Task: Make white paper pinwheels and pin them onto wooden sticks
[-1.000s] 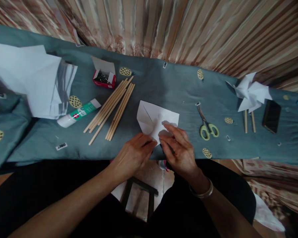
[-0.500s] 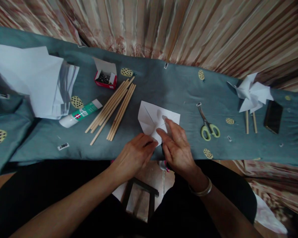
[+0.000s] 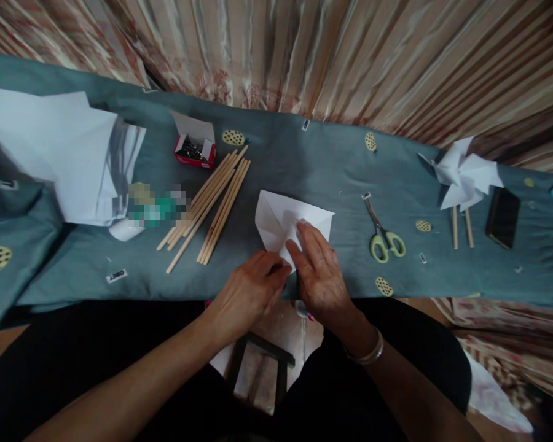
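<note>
A white sheet of paper (image 3: 276, 215) with crease lines and a raised lower corner lies near the front edge of the cloth. My left hand (image 3: 258, 285) pinches that lower corner between thumb and fingers. Stretched across the right part of the sheet, my right hand (image 3: 320, 270) rests with its fingers extended and the thumb slightly apart. Part of the paper is hidden under the right fingers. To the right lie scissors (image 3: 384, 236) with green handles, and to the left a bundle of wooden sticks (image 3: 225, 205).
A red box of pins (image 3: 196, 150) stands open behind the sticks. A partly blurred tube (image 3: 126, 229) lies beside a paper stack (image 3: 78, 156). Far right are paper pinwheels (image 3: 463, 175) on two sticks and a dark phone (image 3: 503, 218). A curtain (image 3: 276, 55) hangs behind.
My right hand has slid slightly left and flattened over the paper. The left hand keeps its pinch on the corner. The whole view has shifted a little.
</note>
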A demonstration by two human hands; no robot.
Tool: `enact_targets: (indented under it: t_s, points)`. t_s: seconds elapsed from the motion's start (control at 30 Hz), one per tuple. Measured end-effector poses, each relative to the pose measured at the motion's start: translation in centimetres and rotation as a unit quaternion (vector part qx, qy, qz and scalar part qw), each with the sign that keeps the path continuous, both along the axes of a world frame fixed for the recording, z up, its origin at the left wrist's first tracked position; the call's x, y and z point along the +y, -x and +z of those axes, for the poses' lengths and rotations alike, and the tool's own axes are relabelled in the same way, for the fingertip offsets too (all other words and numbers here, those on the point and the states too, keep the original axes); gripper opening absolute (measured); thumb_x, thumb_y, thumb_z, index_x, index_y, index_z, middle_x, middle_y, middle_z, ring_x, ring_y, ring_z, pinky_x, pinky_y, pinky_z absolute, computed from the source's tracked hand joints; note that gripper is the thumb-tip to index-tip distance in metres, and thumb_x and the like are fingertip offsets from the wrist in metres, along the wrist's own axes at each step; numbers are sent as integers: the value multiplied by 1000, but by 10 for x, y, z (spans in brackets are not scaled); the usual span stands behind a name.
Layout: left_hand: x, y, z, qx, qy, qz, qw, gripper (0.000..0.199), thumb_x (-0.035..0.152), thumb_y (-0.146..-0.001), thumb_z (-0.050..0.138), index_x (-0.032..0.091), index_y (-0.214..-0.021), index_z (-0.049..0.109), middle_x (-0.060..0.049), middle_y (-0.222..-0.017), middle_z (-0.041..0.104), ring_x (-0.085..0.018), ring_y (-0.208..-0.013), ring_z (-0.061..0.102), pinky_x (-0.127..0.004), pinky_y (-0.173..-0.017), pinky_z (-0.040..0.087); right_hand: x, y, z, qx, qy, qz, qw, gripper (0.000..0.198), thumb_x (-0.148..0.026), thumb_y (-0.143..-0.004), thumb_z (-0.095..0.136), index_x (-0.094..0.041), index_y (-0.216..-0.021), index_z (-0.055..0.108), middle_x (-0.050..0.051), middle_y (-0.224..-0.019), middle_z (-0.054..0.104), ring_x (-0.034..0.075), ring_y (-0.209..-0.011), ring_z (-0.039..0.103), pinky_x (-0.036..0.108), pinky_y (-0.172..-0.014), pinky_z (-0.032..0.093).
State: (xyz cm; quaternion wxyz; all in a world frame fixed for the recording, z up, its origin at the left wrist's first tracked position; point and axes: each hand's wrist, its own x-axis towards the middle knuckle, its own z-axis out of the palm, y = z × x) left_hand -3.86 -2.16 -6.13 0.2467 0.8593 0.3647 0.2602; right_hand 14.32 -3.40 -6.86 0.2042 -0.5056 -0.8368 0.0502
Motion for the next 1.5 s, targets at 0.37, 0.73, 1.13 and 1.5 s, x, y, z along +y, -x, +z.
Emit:
enact_targets:
  t_s: [0.37,0.73,1.13,1.5]
  points:
    - [1,-2,-2,29,-6,-7,1000,16,11,-94,46,14,-96,62,-9,-95,64,-21,-88,63,-36,-75,58,1,0,0,24,14,9,1000,47,-10,-97,42,-23,-141,45,13,-155,41,28,-149,25,59,-112,39]
    - [2,-1,6,71,-18,-17,997,13,10,-94,48,12,-96,61,-10,-95,65,-20,-85,61,-34,-74,57,70,-33,15,24,43,-72,996,45,-32,-99,43,-11,-138,51,19,-141,56,31,-136,48,56,-108,42]
    - [10,8,12,113,-112,-5,987,18,6,-88,55,8,-103,65,-12,-99,66,-24,-86,60,-36,-73,56,83,-50,36,64,145,-94,983,29,-35,-89,59,-16,-105,74,8,-91,75,22,-82,69,34,-77,52]
    - [41,17,10,122,-179,52,975,21,8,-90,53,13,-102,69,-11,-106,68,-26,-95,59,-40,-80,53,39,-73,27,219,253,-178,925,26,-37,-80,66,-18,-98,70,1,-72,70,15,-63,60,28,-60,45]
